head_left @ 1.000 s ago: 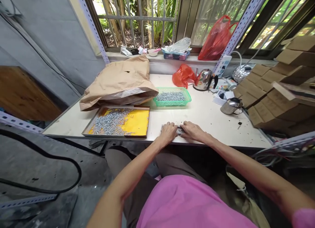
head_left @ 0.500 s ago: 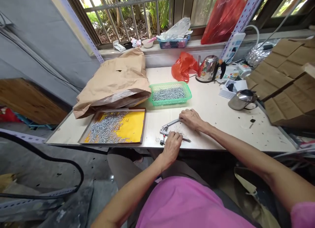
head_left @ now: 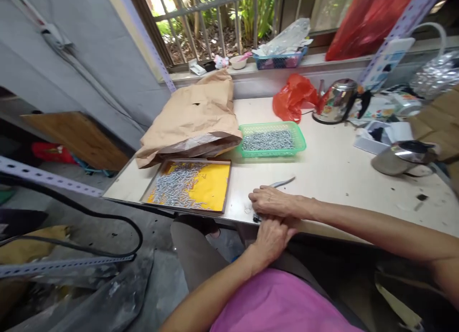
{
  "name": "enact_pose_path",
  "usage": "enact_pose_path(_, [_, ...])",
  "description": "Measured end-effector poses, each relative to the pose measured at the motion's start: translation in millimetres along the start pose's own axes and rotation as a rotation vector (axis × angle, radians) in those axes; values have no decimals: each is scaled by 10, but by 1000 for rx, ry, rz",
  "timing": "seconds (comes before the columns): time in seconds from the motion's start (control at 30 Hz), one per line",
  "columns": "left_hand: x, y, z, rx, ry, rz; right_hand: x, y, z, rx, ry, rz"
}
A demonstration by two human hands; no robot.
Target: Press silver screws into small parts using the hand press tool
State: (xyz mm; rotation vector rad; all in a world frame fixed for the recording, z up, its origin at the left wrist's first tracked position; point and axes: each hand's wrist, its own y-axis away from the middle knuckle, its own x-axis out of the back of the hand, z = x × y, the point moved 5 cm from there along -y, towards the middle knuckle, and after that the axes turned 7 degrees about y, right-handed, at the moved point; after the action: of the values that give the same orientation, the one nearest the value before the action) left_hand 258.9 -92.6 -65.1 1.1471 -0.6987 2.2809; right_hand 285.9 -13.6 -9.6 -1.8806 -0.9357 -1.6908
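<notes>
My right hand (head_left: 270, 201) lies closed over a plier-like tool near the table's front edge. One slim grey handle (head_left: 284, 182) of the tool sticks out beyond my knuckles; the rest is covered. My left hand (head_left: 271, 237) is just below, at the table edge, its fingers bent and tucked against the underside of my right hand. What the left fingers hold is hidden. A small black piece (head_left: 256, 218) shows left of the hands, beside a tiny clear ring (head_left: 247, 209).
A shallow tray (head_left: 226, 193) with small metal pins on yellow sits left of my hands. Behind are a green basket (head_left: 270, 154) of similar pins and a brown paper bag (head_left: 193, 110). Kettle (head_left: 335, 102), metal jug (head_left: 401, 160) and red plastic bag (head_left: 296, 98) stand farther back.
My right hand has come toward me and left, from the tool's far handle onto its middle. My left hand has drawn in under it. The camera view has turned left.
</notes>
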Motion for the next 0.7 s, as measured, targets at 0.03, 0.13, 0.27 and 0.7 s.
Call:
enact_pose_path(0.03, [-23, -3, -6, 10, 3, -14, -67, -35, -31, 48, 17, -27])
enact_pose_path(0.13, [-61, -33, -21, 37, 40, -24, -198, -143, -56, 165, -41, -60])
enact_pose_path(0.27, [80, -83, 6, -77, 58, 16, 196, -223, 232, -3, -333, 368])
enact_pose_path(0.7, [1964, 248, -1955, 673, -586, 93, 576, 71, 1743, -495, -4, 636])
